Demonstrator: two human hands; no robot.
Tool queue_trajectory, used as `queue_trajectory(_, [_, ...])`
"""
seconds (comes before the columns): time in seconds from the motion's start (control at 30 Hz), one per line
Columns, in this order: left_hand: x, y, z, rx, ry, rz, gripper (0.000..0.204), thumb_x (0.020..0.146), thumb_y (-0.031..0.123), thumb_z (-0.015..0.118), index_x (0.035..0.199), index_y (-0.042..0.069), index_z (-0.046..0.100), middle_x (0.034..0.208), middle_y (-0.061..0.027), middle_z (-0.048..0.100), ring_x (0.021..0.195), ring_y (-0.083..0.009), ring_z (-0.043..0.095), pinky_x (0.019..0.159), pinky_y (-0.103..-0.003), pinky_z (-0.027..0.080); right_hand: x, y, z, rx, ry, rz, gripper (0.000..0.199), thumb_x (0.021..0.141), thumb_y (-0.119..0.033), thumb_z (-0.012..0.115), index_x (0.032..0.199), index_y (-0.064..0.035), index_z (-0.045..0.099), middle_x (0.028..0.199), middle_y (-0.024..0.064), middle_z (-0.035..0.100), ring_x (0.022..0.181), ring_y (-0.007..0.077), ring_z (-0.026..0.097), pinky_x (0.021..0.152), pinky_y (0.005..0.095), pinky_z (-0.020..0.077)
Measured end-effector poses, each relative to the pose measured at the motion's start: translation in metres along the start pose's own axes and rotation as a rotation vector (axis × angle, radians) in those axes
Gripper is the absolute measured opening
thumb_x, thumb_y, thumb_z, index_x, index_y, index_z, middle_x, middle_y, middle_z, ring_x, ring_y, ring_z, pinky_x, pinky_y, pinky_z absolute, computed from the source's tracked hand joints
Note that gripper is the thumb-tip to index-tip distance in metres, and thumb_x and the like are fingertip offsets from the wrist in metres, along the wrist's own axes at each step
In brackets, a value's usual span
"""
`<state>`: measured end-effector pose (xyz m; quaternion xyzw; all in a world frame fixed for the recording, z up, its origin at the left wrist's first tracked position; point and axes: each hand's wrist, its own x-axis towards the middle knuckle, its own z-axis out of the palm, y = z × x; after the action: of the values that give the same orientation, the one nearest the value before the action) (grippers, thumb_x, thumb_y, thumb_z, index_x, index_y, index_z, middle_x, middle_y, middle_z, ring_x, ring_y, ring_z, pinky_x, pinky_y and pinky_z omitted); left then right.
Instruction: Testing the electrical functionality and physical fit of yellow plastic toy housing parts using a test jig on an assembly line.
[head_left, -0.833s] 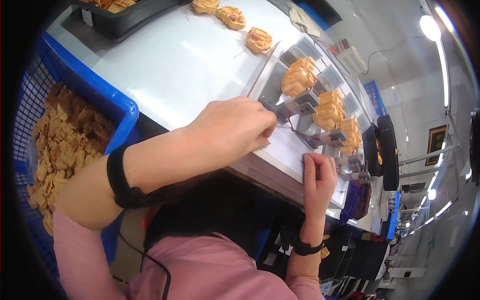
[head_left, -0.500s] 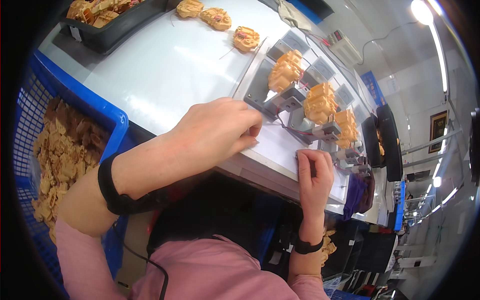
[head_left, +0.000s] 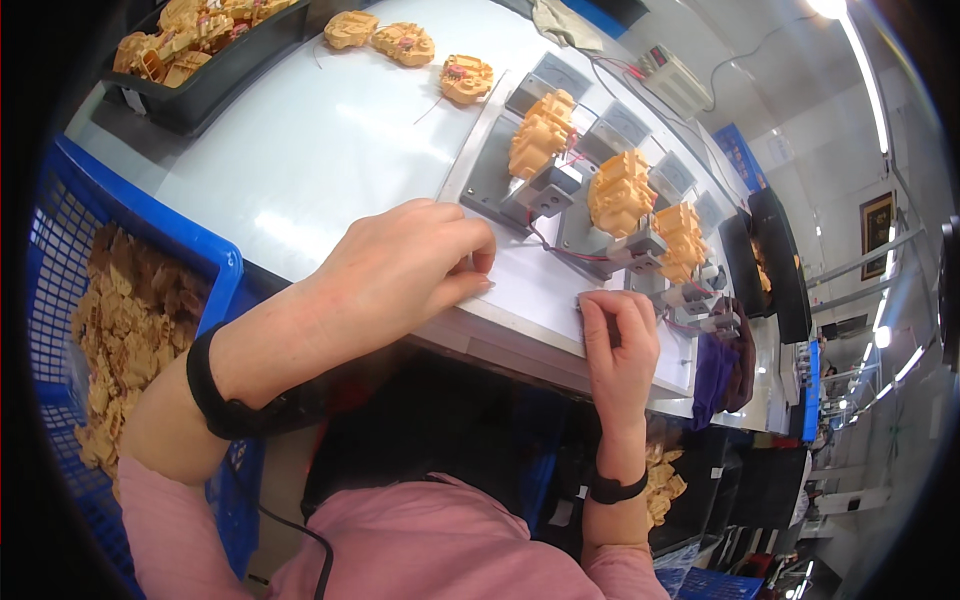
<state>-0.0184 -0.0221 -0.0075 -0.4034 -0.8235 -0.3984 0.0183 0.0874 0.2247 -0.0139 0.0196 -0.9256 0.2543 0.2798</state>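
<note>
My left hand (head_left: 405,258) rests at the front edge of a white fixture board (head_left: 540,315), its fingers curled toward the thumb. Whatever the fingers may hold is hidden. My right hand (head_left: 622,335) is at the same edge further right, thumb and index finger pinched close to a tiny dark spot. I cannot make out what is between them. Beyond my hands, three yellow-orange plastic housings stand upright on grey mounts: a left one (head_left: 542,135), a middle one (head_left: 621,192) and a right one (head_left: 679,242). Behind them sit grey panel meters (head_left: 617,128). Red and black wires run between the mounts.
Loose housings (head_left: 467,79) lie at the table's far side. A black bin (head_left: 215,95) of housings stands far left. Below it, a blue crate (head_left: 190,232) holds many yellow-orange parts. A power supply box (head_left: 677,80), a purple cloth (head_left: 712,378) and black trays (head_left: 778,265) are on the right.
The whole view has shifted slightly, so the bench sits a little further left. Both hands keep nearly the same pose and place at the board's edge.
</note>
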Motion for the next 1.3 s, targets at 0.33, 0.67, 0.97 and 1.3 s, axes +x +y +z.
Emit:
queue_trajectory(0.33, [0.003, 0.005, -0.002, -0.065, -0.042, -0.058, 0.012, 0.086, 0.012, 0.074, 0.092, 0.005, 0.065, 0.087, -0.0087, 0.064, 0.084, -0.025, 0.063, 0.078, -0.036, 0.05, 0.0, 0.001, -0.007, 0.073, 0.025, -0.025, 0.009, 0.088, -0.002, 0.072, 0.097, -0.0023, 0.07, 0.097, 0.0114, 0.064, 0.09, 0.0284, 0.06, 0.081, 0.0349, 0.0485])
queue_trajectory(0.67, [0.006, 0.011, -0.005, -0.093, -0.087, -0.164, 0.014, 0.086, 0.01, 0.073, 0.093, 0.002, 0.064, 0.092, -0.0097, 0.062, 0.084, -0.0229, 0.061, 0.075, -0.033, 0.051, -0.028, 0.053, -0.096, 0.249, 0.395, 0.318, 0.017, 0.106, -0.011, 0.056, 0.114, 0.0007, 0.064, 0.108, 0.0044, 0.064, 0.101, 0.0111, 0.058, 0.094, 0.0247, 0.044])
queue_trajectory(0.97, [0.006, 0.013, -0.006, -0.066, -0.097, -0.154, 0.014, 0.087, 0.01, 0.073, 0.095, 0.001, 0.064, 0.091, -0.0095, 0.06, 0.083, -0.0217, 0.06, 0.074, -0.031, 0.05, -0.026, 0.053, -0.083, 0.032, 0.064, 0.252, 0.014, 0.098, -0.005, 0.061, 0.109, 0.0004, 0.069, 0.103, 0.0107, 0.067, 0.097, 0.0212, 0.063, 0.087, 0.0305, 0.0493])
queue_trajectory(1.3, [0.006, 0.013, -0.006, -0.077, -0.087, -0.142, 0.014, 0.087, 0.009, 0.073, 0.095, 0.001, 0.064, 0.092, -0.0096, 0.06, 0.081, -0.0205, 0.06, 0.074, -0.03, 0.049, -0.026, 0.054, -0.069, 0.009, 0.021, 0.212, 0.013, 0.096, -0.005, 0.064, 0.106, -0.0005, 0.069, 0.099, 0.0105, 0.065, 0.092, 0.0217, 0.063, 0.083, 0.0299, 0.049])
